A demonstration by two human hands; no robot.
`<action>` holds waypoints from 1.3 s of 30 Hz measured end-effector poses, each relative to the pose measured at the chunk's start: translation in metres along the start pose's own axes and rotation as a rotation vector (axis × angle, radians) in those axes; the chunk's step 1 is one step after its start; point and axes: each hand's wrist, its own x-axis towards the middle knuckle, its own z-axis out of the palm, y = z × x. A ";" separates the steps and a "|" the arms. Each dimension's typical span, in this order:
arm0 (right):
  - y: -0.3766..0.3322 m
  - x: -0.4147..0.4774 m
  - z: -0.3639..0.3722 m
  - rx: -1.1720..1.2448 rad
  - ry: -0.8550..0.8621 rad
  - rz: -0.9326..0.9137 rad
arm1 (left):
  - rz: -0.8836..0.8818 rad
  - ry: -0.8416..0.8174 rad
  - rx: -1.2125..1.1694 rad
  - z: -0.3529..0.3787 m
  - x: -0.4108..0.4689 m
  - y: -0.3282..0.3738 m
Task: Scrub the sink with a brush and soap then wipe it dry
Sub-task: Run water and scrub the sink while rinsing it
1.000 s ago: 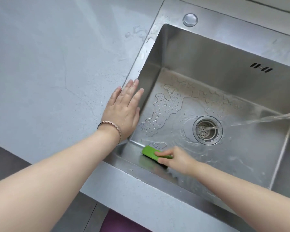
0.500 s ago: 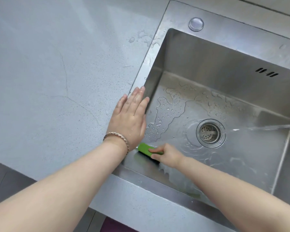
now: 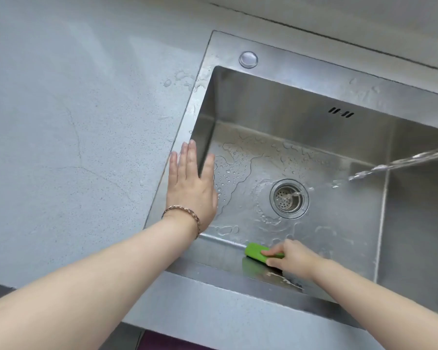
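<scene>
A steel sink point(image 3: 283, 94) fills the right of the head view, its floor wet with drops and puddles. My right hand point(image 3: 292, 257) is down inside it, shut on a green scrubber point(image 3: 254, 251) pressed where the floor meets the near wall. My left hand point(image 3: 191, 184) lies flat with its fingers spread on the sink's left rim, holding nothing; a bracelet circles its wrist. A stream of water point(image 3: 400, 161) comes in from the right and falls toward the round drain strainer point(image 3: 289, 198).
Grey stone counter point(image 3: 74, 122) spreads to the left, with water splashes near the sink's corner. A round cap point(image 3: 248, 59) sits on the back rim. Overflow slots point(image 3: 340, 112) mark the back wall. The counter's front edge runs below my arms.
My right hand has slid the green scrubber to the right along the near wall, away from the left corner. My left hand stays on the left rim. The view has shifted.
</scene>
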 end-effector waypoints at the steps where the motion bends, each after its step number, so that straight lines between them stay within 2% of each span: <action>1: 0.011 -0.004 -0.003 -0.064 0.007 0.051 | 0.007 0.010 -0.045 -0.006 0.004 0.012; 3: 0.028 -0.009 -0.010 -0.150 0.042 0.110 | 0.073 0.010 -0.189 -0.011 0.009 0.031; 5: 0.037 -0.020 -0.025 -0.095 0.174 0.112 | 0.040 -0.062 -0.521 -0.017 0.015 0.053; 7: 0.039 -0.031 -0.043 0.198 0.406 0.055 | -0.135 -0.132 -0.868 -0.017 0.023 0.073; 9: 0.038 -0.043 -0.061 0.528 0.543 -0.065 | -0.370 -0.208 -1.131 -0.015 0.035 0.101; 12: 0.032 -0.061 -0.081 0.844 0.608 -0.185 | -0.663 -0.356 -1.622 -0.020 0.049 0.143; 15: 0.030 -0.069 -0.093 0.948 0.595 -0.253 | -0.830 -0.517 -2.089 -0.029 0.052 0.181; 18: 0.037 -0.067 -0.097 0.978 0.633 -0.300 | -0.874 -0.628 -2.254 -0.030 0.055 0.208; 20: 0.046 -0.066 -0.097 0.903 0.719 -0.344 | -0.873 -0.733 -2.210 -0.030 0.055 0.214; 23: 0.061 -0.065 -0.098 0.606 0.905 -0.379 | -0.811 -0.897 -2.139 -0.040 0.053 0.217; 26: 0.065 -0.065 -0.102 0.469 0.995 -0.415 | -0.820 -0.895 -2.098 -0.050 0.062 0.213; 29: 0.063 -0.069 -0.104 0.460 0.967 -0.435 | -0.782 -0.733 -1.966 -0.056 0.064 0.203; 31: 0.066 -0.076 -0.104 0.489 0.774 -0.412 | -0.760 -0.540 -1.690 -0.049 0.056 0.192; 33: 0.069 -0.085 -0.103 0.540 0.432 -0.370 | -0.725 -0.363 -1.361 -0.031 0.040 0.172; 34: 0.070 -0.089 -0.101 0.481 0.301 -0.376 | -0.662 -0.313 -1.211 -0.020 0.031 0.160; 37: 0.068 -0.093 -0.090 0.240 0.061 -0.451 | -0.468 -0.267 -0.765 -0.001 -0.001 0.131; 39: 0.069 -0.088 -0.069 0.244 -0.056 -0.453 | -0.417 -0.262 -0.564 0.003 -0.020 0.117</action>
